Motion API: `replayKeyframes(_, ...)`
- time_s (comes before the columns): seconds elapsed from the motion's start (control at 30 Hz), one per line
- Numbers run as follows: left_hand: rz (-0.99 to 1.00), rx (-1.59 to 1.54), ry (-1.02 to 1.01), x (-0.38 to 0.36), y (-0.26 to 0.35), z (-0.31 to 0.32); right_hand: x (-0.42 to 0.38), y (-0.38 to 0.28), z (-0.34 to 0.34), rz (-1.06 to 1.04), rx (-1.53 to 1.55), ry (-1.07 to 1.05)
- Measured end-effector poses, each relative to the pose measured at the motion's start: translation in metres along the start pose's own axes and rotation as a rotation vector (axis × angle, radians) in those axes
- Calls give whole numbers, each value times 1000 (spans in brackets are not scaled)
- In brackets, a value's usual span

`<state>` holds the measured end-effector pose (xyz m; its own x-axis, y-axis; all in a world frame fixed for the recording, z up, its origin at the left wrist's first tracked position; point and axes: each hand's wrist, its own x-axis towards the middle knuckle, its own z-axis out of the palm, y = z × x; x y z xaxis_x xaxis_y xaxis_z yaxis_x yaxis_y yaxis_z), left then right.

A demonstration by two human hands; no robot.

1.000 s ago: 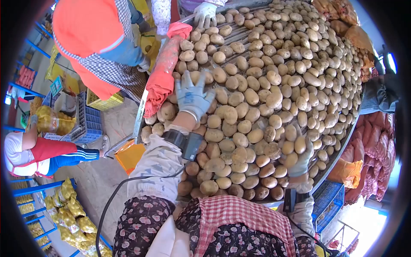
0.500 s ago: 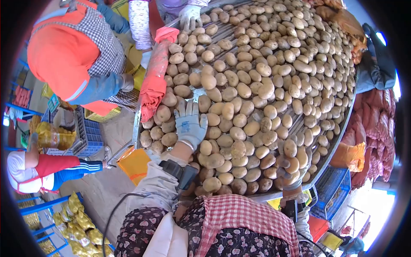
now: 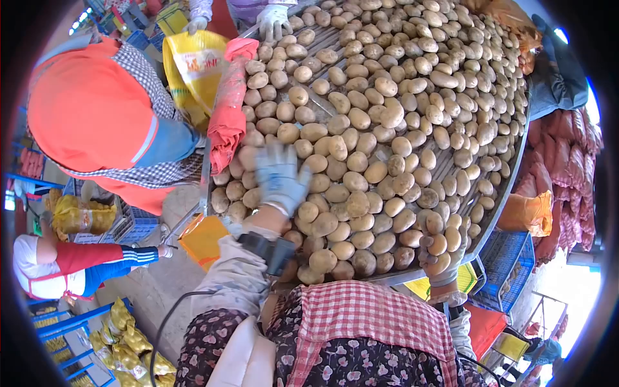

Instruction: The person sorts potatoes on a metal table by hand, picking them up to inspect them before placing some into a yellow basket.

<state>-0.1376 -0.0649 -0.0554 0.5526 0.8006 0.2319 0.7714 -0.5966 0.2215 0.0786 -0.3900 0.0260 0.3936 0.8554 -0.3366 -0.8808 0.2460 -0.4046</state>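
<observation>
Surface: sorting table (image 3: pixel 509 169) with a metal rim and slatted bed, filling the centre and upper right of the frame, covered edge to edge with potatoes (image 3: pixel 387 116).
Room: concrete floor at lower left; blue crates (image 3: pixel 500 277) at lower right; red net sacks (image 3: pixel 570 193) stacked along the right edge; yellow bagged produce (image 3: pixel 132 338) at the bottom left.
Left hand (image 3: pixel 278 175): gloved, grey-blue, blurred by motion; fingers spread flat, palm down on potatoes near the table's left edge, closed on nothing.
Right hand (image 3: pixel 442 248): gloved, at the table's lower right rim; fingers curled around several potatoes, one yellowish potato (image 3: pixel 438 245) plainly in the grasp.
Wrist gear: black device (image 3: pixel 271 250) strapped on the left forearm, cable trailing down to the bottom left.
Red cloth (image 3: pixel 227 109): rolled along the table's left rim, just above the left hand.
Others: a person in an orange vest (image 3: pixel 90 106) at upper left, beside a yellow sack (image 3: pixel 193 64); a white-gloved hand (image 3: pixel 274 16) at the top edge, on the potatoes; a seated person with a red sleeve (image 3: pixel 71 255) at left.
Writing: red print on the yellow sack, too small to read.
Change from half a second ago: left hand has slid slightly up and left; the yellow sack has come into view; right hand stays at the same rim.
</observation>
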Motion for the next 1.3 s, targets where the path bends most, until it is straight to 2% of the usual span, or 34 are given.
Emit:
replayKeyframes(0.03, 17, -149, 47, -11, 12, 25, -3, 1, -4, 24, 42, 25)
replayKeyframes(0.1, -8, -82, 132, -16, 20, 17, -7, -2, -3, 43, 18, -18)
replayKeyframes(0.17, 112, -597, 82, -22, 13, -9, -9, -8, -1, 62, 3, -53)
replayKeyframes(0.2, 199, -434, 283, -22, 5, -26, -12, -10, 0, 22, -8, 62)
replayKeyframes(0.23, 72, -209, 347, -21, 3, -46, -14, -11, 0, -19, -20, 180)
replayKeyframes(0.3, -195, 132, 462, -21, -26, -9, -17, -15, -5, -24, -40, 160)
replayKeyframes(0.33, -199, 135, 463, -22, -22, -4, -19, -16, -9, -20, -22, 162)
replayKeyframes(0.4, -246, -37, 309, -18, -4, 5, -18, -14, -16, -16, 11, 159)
replayKeyframes(0.43, -151, -276, 246, -14, 4, -4, -19, -11, -18, -6, 28, 166)
replayKeyframes(0.5, -109, -498, 284, -20, 24, 19, -17, -6, -17, 12, 39, 163)
replayKeyframes(0.53, 10, -543, 317, -21, 21, 14, -16, -4, -14, 21, 7, 149)
replayKeyframes(0.57, 4, -547, 324, -20, 12, 7, -14, -3, -9, 26, -24, 134)
replayKeyframes(0.63, 7, -333, 269, -18, -21, -10, -13, -3, 1, 42, -37, 147)
replayKeyframes(0.7, -177, -34, 191, -12, -49, -22, -12, -1, 7, 2, -38, 239)
replayKeyframes(0.73, -243, 176, 80, -6, -60, -15, -12, 0, 12, -2, -38, 241)
replayKeyframes(0.77, -242, 174, 81, 6, -54, -24, -11, 2, 18, 16, -44, 217)
replayKeyframes(0.83, -524, 58, -285, 37, -44, -41, -8, 8, 28, 27, -51, 193)
replayKeyframes(0.87, -534, -13, -345, 53, -52, -36, -7, 10, 33, 49, -56, 168)
replayKeyframes(0.97, -506, -4, -396, 70, -61, -24, -4, 15, 28, 72, -64, 131)
replayKeyframes(1.03, -465, -48, -467, 60, -64, -35, 3, 19, 28, 15, -97, 180)
replayKeyframes(1.07, -484, -64, -467, 53, -63, -37, 4, 20, 36, 56, -88, 69)
replayKeyframes(1.17, -498, -152, -429, 45, -65, -28, 14, 23, 32, 67, -77, 58)
replayKeyframes(1.3, -668, -211, -505, 57, -46, -21, 23, 26, 16, 102, -42, 57)
